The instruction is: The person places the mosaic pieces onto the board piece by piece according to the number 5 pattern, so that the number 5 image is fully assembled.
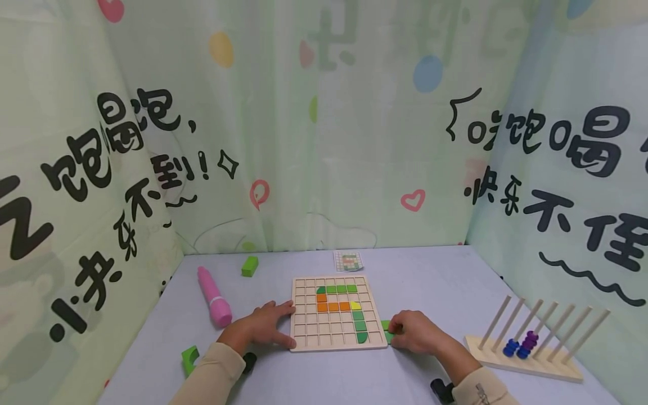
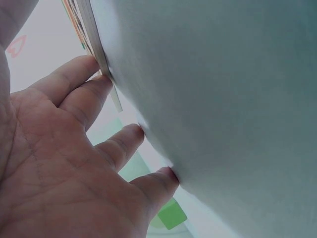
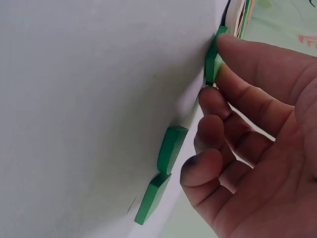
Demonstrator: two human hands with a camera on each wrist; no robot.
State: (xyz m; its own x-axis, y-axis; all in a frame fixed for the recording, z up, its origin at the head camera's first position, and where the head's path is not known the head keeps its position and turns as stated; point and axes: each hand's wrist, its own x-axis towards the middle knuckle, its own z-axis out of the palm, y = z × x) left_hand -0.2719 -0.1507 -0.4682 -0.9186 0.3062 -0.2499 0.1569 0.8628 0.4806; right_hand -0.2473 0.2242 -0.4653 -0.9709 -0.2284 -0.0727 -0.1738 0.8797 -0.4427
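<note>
A wooden grid board (image 1: 304, 326) lies flat on the table, with green, orange and yellow tiles forming an angular path in its squares. My left hand (image 1: 258, 326) rests at the board's left edge, fingers spread; in the left wrist view, fingertips (image 2: 101, 82) touch the board's side. Beside the right edge, my right hand (image 1: 420, 333) pinches a green tile (image 3: 214, 57) between thumb and index finger, its other fingers curled loosely. Two more green tiles, a nearer one (image 3: 151, 198) and a farther one (image 3: 172, 148), lie on the table by that hand.
A small pattern card (image 1: 348, 261) lies behind the board. Leftward are a pink bottle-shaped object (image 1: 214, 298), a green block (image 1: 250, 266) and a green curved block (image 1: 189, 360). A wooden peg stand (image 1: 526, 360) with blue and purple beads stands right. Printed curtains (image 1: 324, 140) enclose the table.
</note>
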